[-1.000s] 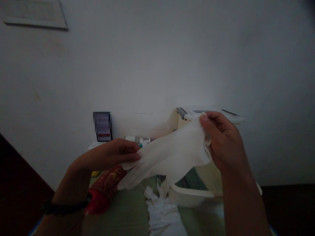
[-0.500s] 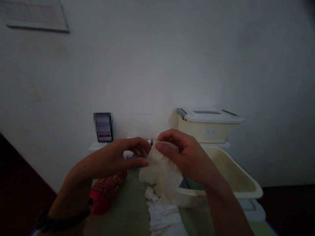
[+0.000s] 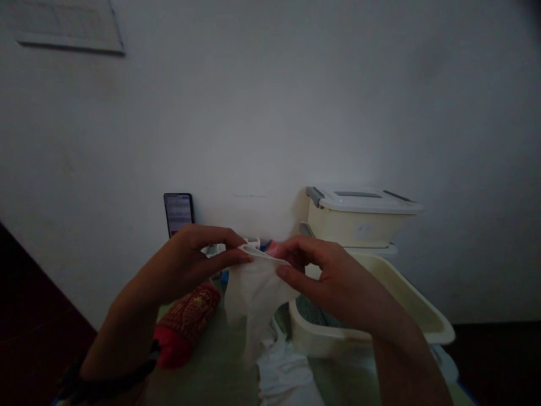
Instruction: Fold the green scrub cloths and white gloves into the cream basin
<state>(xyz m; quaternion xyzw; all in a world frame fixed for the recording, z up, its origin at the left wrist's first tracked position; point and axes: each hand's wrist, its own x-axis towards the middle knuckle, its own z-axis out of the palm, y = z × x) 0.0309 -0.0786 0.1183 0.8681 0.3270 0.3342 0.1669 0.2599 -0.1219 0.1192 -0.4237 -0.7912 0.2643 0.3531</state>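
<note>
Held up above the table is a small, thin white cloth garment (image 3: 260,290), its folded hem at the top and its body hanging down in loose folds. I cannot make out what kind of garment it is. My left hand (image 3: 203,251) pinches the hem's left end between thumb and fingers. At the right end, my right hand (image 3: 321,265) grips the same edge, with the thumb in front and the fingers behind. Below the cloth, a crumpled white ribbed fabric piece (image 3: 289,375) lies on the table.
A red patterned fabric roll (image 3: 190,324) lies at left. An open cream bin (image 3: 422,304) with dark green knitted fabric (image 3: 316,313) stands at right. Behind it sits a lidded storage box (image 3: 355,223). A phone (image 3: 178,211) leans upright near the wall.
My left hand has moved up and closed on the cloth's hem. The right hand has shifted slightly down and right, and the cloth now hangs lower and further left between both hands.
</note>
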